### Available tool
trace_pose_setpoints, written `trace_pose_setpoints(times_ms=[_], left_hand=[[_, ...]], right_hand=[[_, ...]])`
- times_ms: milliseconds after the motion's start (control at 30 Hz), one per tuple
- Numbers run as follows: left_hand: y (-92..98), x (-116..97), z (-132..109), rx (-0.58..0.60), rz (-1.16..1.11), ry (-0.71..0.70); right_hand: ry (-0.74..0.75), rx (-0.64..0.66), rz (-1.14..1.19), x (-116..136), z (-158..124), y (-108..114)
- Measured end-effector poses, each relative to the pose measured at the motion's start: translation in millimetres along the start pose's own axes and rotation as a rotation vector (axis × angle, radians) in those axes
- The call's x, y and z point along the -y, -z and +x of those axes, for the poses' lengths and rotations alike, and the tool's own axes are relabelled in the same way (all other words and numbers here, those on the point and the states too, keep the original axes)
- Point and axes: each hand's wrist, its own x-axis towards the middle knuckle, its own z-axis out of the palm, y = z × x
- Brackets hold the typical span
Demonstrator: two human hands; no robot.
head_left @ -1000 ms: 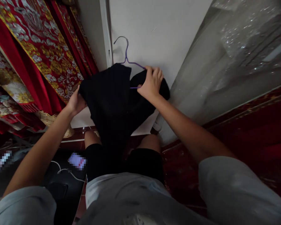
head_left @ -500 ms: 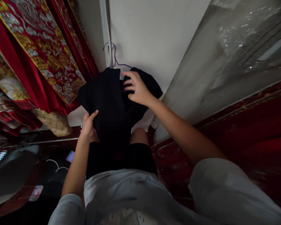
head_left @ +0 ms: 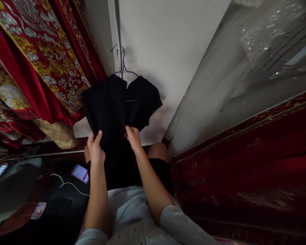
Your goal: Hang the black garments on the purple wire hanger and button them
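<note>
A black garment [head_left: 107, 105] with short sleeves and an open neck hangs on a thin purple hanger [head_left: 124, 64], whose hook goes over a white upright at the wall. My left hand [head_left: 96, 148] grips the garment's left edge, thumb on top and fingers behind the cloth. With fingers pinched, my right hand [head_left: 133, 136] holds the front of the garment below the neck opening. The garment's lower part runs down between my knees and blends with my black shorts, so its hem cannot be made out.
Red embroidered cloths [head_left: 40, 58] hang at the left. On a dark surface at lower left lie a lit phone [head_left: 81, 173], a white cable [head_left: 75, 189] and a patterned item [head_left: 39, 210]. Plastic-wrapped material [head_left: 219, 78] leans at right above a dark red surface [head_left: 244, 177].
My right hand has come down from the neck opening to the garment's front and closed on it. The garment's right shoulder has dropped inward. My left hand keeps its grip.
</note>
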Motion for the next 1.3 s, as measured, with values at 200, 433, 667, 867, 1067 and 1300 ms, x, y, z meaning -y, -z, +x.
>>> trace_pose_setpoints(times_ms=[200,433,667,867,1067,1300], left_hand=[[4.6,25.2,4.2,-0.224,0.288,-0.64],[-36.4,60.1,-23.7,0.593,0.541,-0.408],[-54.6,50.0,-41.2,0.388,0.603,-0.538],[-53.7,48.1,-40.3,0.463,0.62,-0.521],[-58.5,45.3,-51.6,0.542,0.665,-0.466],[-81.4,32.3,-55.8,0.691,0.863,-0.477]], right_hand=[[-0.033,0.15,0.014,35.6,-17.5,27.3],[0.03,0.141,0.105,33.8,-20.8,35.7],[0.239,0.236,0.068,40.9,-30.8,55.3],[0.416,0.075,0.01,29.2,-32.5,64.2],[0.581,-0.006,-0.138,50.6,4.6,81.3],[0.829,-0.282,-0.679,168.4,125.8,80.7]])
